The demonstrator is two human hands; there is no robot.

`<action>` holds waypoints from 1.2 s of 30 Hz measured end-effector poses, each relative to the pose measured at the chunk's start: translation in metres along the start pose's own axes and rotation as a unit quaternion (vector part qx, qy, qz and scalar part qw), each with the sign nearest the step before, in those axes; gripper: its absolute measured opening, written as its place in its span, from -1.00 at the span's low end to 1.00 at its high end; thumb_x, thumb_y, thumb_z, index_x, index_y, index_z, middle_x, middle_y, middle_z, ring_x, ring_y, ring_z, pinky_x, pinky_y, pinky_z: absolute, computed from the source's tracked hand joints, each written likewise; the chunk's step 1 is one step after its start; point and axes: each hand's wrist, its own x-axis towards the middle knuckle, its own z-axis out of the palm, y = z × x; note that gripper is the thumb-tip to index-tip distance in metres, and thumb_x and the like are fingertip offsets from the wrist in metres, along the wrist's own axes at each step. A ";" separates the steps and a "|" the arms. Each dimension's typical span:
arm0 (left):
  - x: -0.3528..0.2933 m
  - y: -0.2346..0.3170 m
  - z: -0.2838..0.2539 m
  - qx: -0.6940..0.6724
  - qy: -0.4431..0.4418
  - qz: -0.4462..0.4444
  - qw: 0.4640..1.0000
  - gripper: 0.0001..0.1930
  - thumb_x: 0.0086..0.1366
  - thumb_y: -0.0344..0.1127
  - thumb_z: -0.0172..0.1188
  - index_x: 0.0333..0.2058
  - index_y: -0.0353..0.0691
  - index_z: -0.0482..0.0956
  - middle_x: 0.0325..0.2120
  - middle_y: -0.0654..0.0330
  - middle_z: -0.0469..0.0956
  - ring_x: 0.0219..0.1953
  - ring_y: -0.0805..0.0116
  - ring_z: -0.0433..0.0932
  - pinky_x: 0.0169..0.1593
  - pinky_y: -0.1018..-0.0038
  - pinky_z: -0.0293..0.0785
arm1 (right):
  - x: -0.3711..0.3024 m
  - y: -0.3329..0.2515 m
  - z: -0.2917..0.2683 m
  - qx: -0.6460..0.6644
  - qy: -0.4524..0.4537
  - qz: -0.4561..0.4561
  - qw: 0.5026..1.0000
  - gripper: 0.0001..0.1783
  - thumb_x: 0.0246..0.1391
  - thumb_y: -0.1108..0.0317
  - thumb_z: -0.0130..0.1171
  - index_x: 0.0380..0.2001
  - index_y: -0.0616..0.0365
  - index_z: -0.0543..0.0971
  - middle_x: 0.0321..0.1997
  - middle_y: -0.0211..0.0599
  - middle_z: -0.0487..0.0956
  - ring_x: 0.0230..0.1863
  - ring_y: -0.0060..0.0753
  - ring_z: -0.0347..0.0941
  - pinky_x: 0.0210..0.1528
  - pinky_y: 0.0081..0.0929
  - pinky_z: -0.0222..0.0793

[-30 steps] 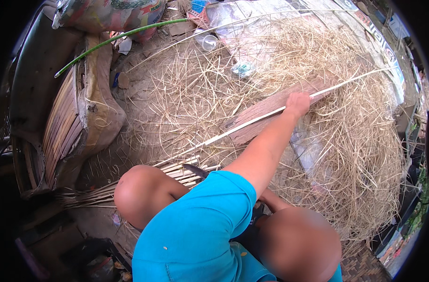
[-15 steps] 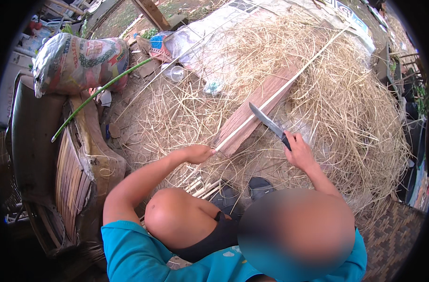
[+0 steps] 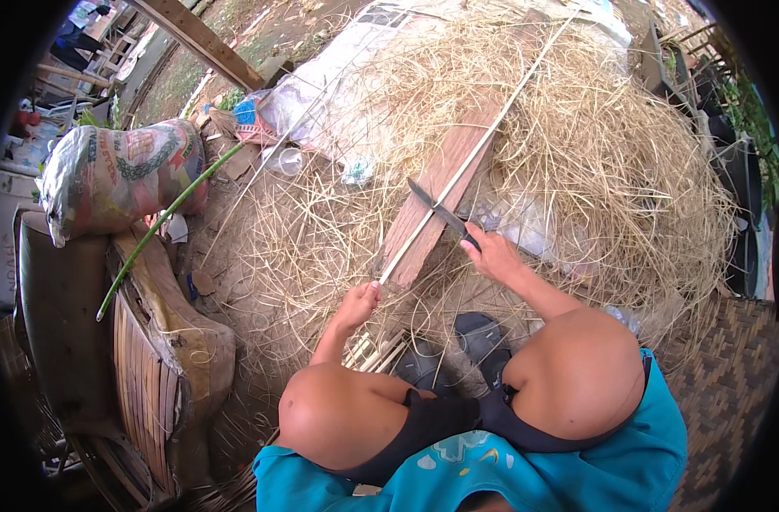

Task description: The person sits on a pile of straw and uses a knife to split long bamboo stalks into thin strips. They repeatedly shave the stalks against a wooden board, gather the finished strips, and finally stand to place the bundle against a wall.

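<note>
My left hand (image 3: pixel 359 305) is closed in a pinch on the near end of a long, pale bamboo strip (image 3: pixel 463 172). The strip slants up to the far right, lying along a brown wooden plank (image 3: pixel 445 166). In my right hand (image 3: pixel 494 254) is a long knife (image 3: pixel 441 213) with a dark handle. Its blade crosses the strip above the plank, tip to the left; whether the edge presses into the strip I cannot tell. Below my left hand, several short pale sticks (image 3: pixel 374 354) lie beside my shoes (image 3: pixel 483 341).
A heap of thin straw-coloured shavings (image 3: pixel 611 179) spreads right and beyond the plank, partly over a pale sheet (image 3: pixel 312 90). At left stand a stuffed sack (image 3: pixel 120 175), a worn bamboo-slatted seat (image 3: pixel 150 375) and a green stalk (image 3: pixel 172 209). A woven mat (image 3: pixel 731 375) lies at the right.
My right hand has brought the knife left so its blade now crosses the strip nearer my left hand. My head view has shifted, and both knees now show.
</note>
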 end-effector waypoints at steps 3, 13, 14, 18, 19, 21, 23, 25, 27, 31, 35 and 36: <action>0.006 -0.008 -0.001 -0.024 0.017 0.002 1.000 -0.56 0.55 0.01 -0.05 -0.43 -0.17 0.50 -0.63 0.39 0.32 -0.58 0.58 0.20 -0.51 0.55 0.16 | 0.012 0.003 -0.005 -0.097 -0.046 -0.171 0.979 -0.49 0.35 -0.09 0.01 0.26 -0.17 0.43 -0.37 0.06 0.61 -0.39 0.12 0.62 -0.32 0.00 0.57; -0.013 -0.041 -0.029 0.021 0.030 0.023 0.999 -0.59 0.54 -0.03 -0.02 -0.41 -0.20 0.53 -0.62 0.39 0.37 -0.56 0.60 0.26 -0.48 0.57 0.19 | 0.037 0.068 -0.048 -0.121 0.058 -0.085 0.987 -0.50 0.37 -0.09 -0.03 0.23 -0.11 0.42 -0.42 -0.07 0.59 -0.41 -0.09 0.59 -0.27 -0.05 0.58; -0.026 -0.058 -0.044 0.017 0.032 -0.006 0.999 -0.58 0.54 -0.03 -0.01 -0.40 -0.21 0.54 -0.62 0.38 0.39 -0.56 0.59 0.27 -0.47 0.56 0.20 | 0.032 0.080 -0.040 -0.146 0.078 -0.115 0.980 -0.50 0.37 -0.10 -0.03 0.23 -0.13 0.42 -0.41 -0.04 0.59 -0.38 -0.04 0.61 -0.26 -0.02 0.58; -0.047 -0.084 -0.060 0.135 0.102 0.091 0.981 -0.53 0.53 0.01 -0.01 -0.42 -0.28 0.56 -0.63 0.28 0.44 -0.54 0.53 0.34 -0.43 0.46 0.32 | 0.066 0.139 -0.109 -0.061 0.127 0.227 0.964 -0.50 0.38 -0.05 -0.03 0.18 0.03 0.41 -0.42 0.00 0.62 -0.37 0.08 0.62 -0.23 0.02 0.56; -0.047 -0.101 -0.054 0.157 0.136 0.122 0.971 -0.52 0.53 0.00 -0.01 -0.42 -0.29 0.56 -0.64 0.26 0.44 -0.54 0.52 0.35 -0.42 0.45 0.34 | 0.067 0.093 -0.103 -0.013 0.064 0.222 0.973 -0.49 0.39 -0.04 -0.04 0.22 0.03 0.40 -0.39 0.04 0.64 -0.31 0.12 0.63 -0.19 0.06 0.55; -0.041 -0.042 -0.006 0.236 0.185 0.176 0.938 -0.60 0.52 -0.07 0.00 -0.37 -0.27 0.57 -0.59 -0.04 0.55 -0.56 0.08 0.54 -0.40 0.21 0.41 | 0.033 0.042 -0.065 -0.011 0.016 0.083 0.996 -0.47 0.39 -0.04 -0.05 0.25 0.03 0.39 -0.38 0.14 0.62 -0.30 0.22 0.61 -0.11 0.10 0.53; -0.034 -0.022 0.031 0.295 0.250 0.196 0.901 -0.61 0.52 -0.07 -0.01 -0.35 -0.27 0.55 -0.56 -0.11 0.58 -0.55 -0.20 0.53 -0.41 0.03 0.40 | 0.010 0.013 -0.026 -0.040 -0.002 -0.053 0.998 -0.48 0.37 -0.04 -0.02 0.25 -0.03 0.40 -0.40 0.10 0.61 -0.32 0.19 0.62 -0.13 0.09 0.54; -0.034 -0.055 0.036 0.293 0.283 0.233 0.883 -0.62 0.52 -0.07 -0.02 -0.34 -0.27 0.54 -0.60 -0.12 0.56 -0.57 -0.25 0.51 -0.42 -0.04 0.39 | 0.013 0.011 -0.023 -0.060 -0.006 -0.043 0.997 -0.51 0.37 -0.06 -0.01 0.18 0.00 0.44 -0.40 0.10 0.61 -0.32 0.18 0.63 -0.19 0.08 0.56; -0.034 -0.054 0.032 0.303 0.268 0.244 0.881 -0.62 0.52 -0.08 -0.03 -0.35 -0.26 0.53 -0.61 -0.15 0.55 -0.56 -0.28 0.51 -0.42 -0.08 0.39 | 0.025 0.025 -0.036 -0.083 0.022 -0.010 0.996 -0.52 0.36 -0.07 0.00 0.11 0.04 0.47 -0.40 0.10 0.62 -0.32 0.16 0.64 -0.25 0.07 0.57; -0.025 -0.036 0.017 0.392 0.234 0.162 0.875 -0.62 0.51 -0.05 -0.05 -0.35 -0.24 0.46 -0.56 -0.19 0.58 -0.50 -0.33 0.54 -0.37 -0.11 0.42 | 0.074 0.083 -0.115 -0.092 0.084 0.115 0.986 -0.56 0.36 -0.07 0.01 0.08 0.00 0.46 -0.44 0.00 0.61 -0.42 0.06 0.61 -0.36 0.00 0.55; -0.007 -0.014 0.035 0.387 0.242 0.221 0.862 -0.61 0.52 -0.03 -0.09 -0.33 -0.26 0.41 -0.64 -0.17 0.56 -0.54 -0.33 0.55 -0.40 -0.10 0.45 | 0.027 0.009 -0.026 -0.038 0.009 -0.047 0.998 -0.52 0.36 -0.10 -0.03 0.12 -0.02 0.43 -0.37 0.10 0.60 -0.35 0.24 0.61 -0.27 0.09 0.56; -0.012 -0.017 0.035 0.428 0.234 0.192 0.852 -0.61 0.52 -0.04 -0.09 -0.35 -0.26 0.40 -0.65 -0.17 0.56 -0.55 -0.31 0.56 -0.42 -0.09 0.46 | 0.019 0.011 -0.022 -0.054 0.006 -0.054 0.997 -0.52 0.37 -0.10 -0.05 0.14 -0.04 0.41 -0.35 0.10 0.59 -0.35 0.24 0.61 -0.27 0.09 0.57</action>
